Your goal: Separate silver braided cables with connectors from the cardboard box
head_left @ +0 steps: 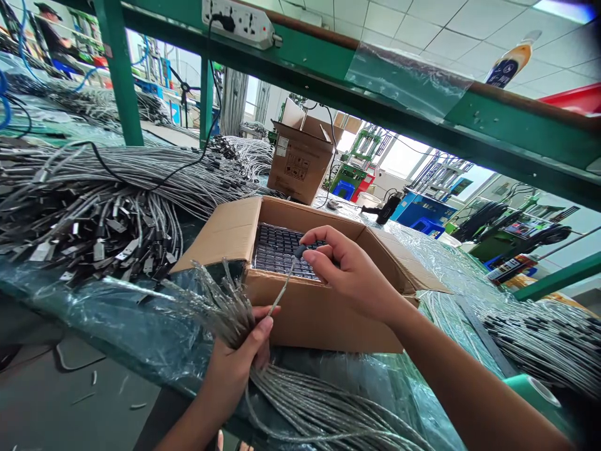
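Scene: a cable workshop seen from a head camera, looking down at a tabletop (141, 338) covered in clear plastic sheet.
Left hand: the left hand (239, 363) is clenched around a thick bundle of silver cables (225, 313), near the tabletop's front edge; the cables' free ends fan up and left, and their long tails trail down towards the lower right.
Right hand: the right hand (347, 272) reaches over the front wall of an open cardboard box (323, 313); thumb and forefinger pinch a small dark cap (300, 252), which sits at the tip of one single cable (282, 291) rising from the bundle.
Box contents: rows of small dark parts (277, 247) packed side by side in a tray inside the box, just under the right hand.
Step in hand: by my reading, one cable end is being fitted with a dark cap taken from the box; whether the cap is fully seated cannot be told.
Next move calls for: likely a firm push along the cable's line while the left grip holds the bundle steady, so the thin end does not bend.
Surroundings: a large heap of finished-looking cables (94, 207) lies to the left, a second cardboard box (300, 163) stands behind, and more cables (539, 338) lie to the right.
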A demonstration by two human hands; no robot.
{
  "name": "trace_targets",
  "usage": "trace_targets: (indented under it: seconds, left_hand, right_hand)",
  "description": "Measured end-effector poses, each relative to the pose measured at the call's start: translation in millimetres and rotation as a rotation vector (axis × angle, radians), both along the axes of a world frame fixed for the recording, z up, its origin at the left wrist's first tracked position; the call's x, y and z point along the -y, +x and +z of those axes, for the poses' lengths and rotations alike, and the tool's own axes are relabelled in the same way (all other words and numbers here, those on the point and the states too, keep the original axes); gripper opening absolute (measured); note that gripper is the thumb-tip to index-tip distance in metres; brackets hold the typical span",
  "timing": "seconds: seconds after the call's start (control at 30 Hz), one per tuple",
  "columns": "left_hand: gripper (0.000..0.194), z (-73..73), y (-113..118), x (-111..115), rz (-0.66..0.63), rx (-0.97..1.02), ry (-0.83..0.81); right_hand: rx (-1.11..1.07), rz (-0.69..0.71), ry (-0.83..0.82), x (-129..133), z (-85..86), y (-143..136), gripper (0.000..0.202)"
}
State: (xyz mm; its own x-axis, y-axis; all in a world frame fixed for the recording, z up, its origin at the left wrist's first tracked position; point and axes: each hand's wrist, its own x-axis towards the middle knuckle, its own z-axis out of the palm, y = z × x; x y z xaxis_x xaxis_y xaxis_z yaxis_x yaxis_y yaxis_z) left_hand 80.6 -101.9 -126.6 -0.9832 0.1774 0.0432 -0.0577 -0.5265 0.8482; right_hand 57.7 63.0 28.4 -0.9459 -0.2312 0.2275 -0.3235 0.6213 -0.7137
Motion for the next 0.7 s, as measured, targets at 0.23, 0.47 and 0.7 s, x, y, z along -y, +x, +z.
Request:
trace_targets:
  seconds: [0.23,0.47,0.7]
  left_hand:
    - [0.029,1.2,1.1,0.2,0.007,0.008,-0.003]
    - [0.029,0.8,0.7,-0.8,0.009,0.024,0.007]
    - [0.028,-0.5,0.5,-0.3,-0.014,0.015,0.015]
  right_hand:
    - [-0.001,0.015,0.014,-0.4,5.6,0.3,0.015]
    - [-0.030,0.004,0.050,-1.1,7.9,-0.7,0.016]
    - [0.022,0.013,-0.013,-3.6,8.6,-2.9,0.016]
